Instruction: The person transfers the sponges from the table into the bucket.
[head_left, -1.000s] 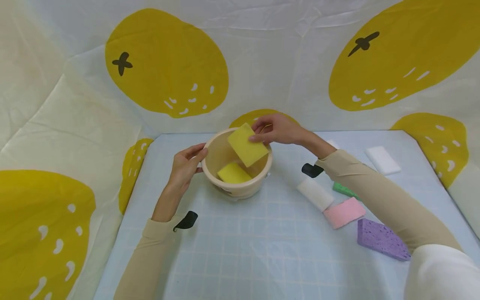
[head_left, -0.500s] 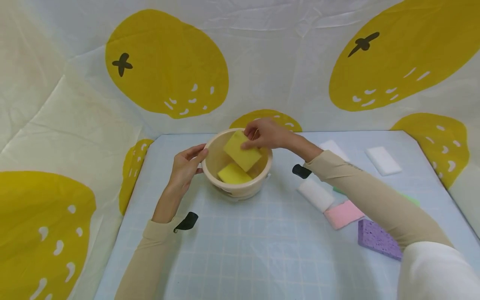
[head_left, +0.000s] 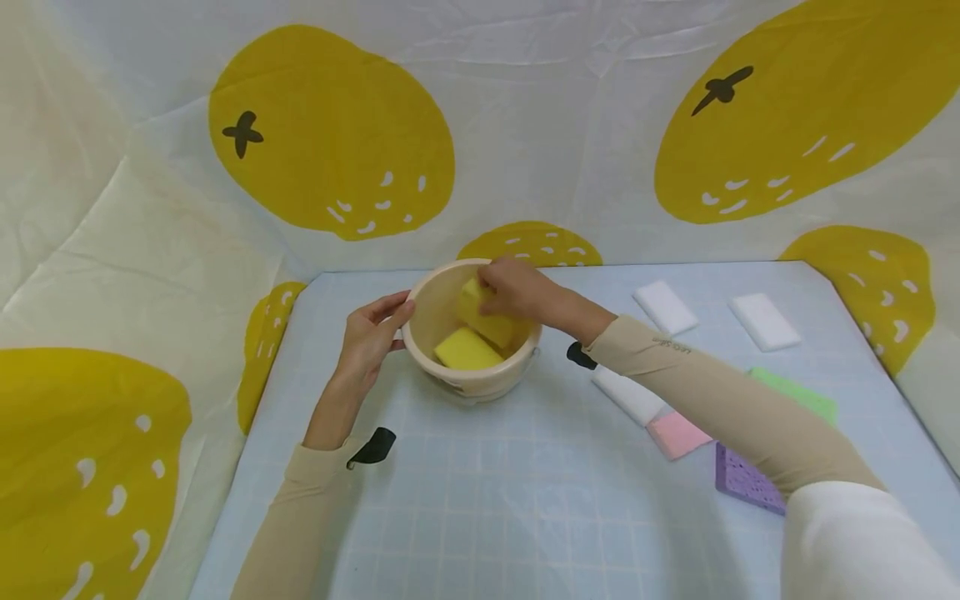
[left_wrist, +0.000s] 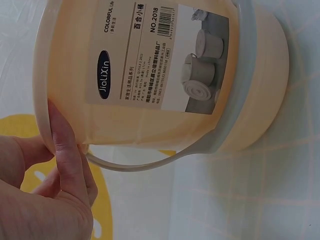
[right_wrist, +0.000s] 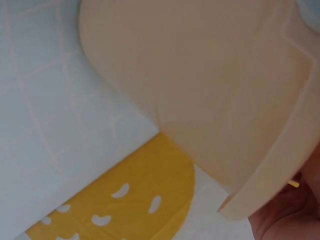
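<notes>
A cream plastic bucket (head_left: 480,385) stands on the table toward the back. My left hand (head_left: 367,337) holds its rim at the left; in the left wrist view the left hand (left_wrist: 62,185) grips the rim beside the printed label (left_wrist: 160,55), above the hanging bail handle (left_wrist: 135,167). Inside the bucket, my right hand (head_left: 521,287) holds a yellow sponge (head_left: 486,321), partly covered by its fingers. A second yellow sponge (head_left: 467,350) lies lower in the bucket. The right wrist view shows mostly the bucket's outer wall (right_wrist: 190,75), with part of the right hand (right_wrist: 285,215) behind the rim.
To the right lie white pads (head_left: 665,307), including a far one (head_left: 765,321) and a nearer one (head_left: 628,396). Pink (head_left: 678,435), green (head_left: 795,393) and purple sponges (head_left: 750,479) are partly under the right sleeve. A lemon-printed cloth (head_left: 525,108) hangs behind.
My right hand has moved left and down into the bucket, carrying the yellow sponge deeper inside. The left hand keeps its hold on the rim.
</notes>
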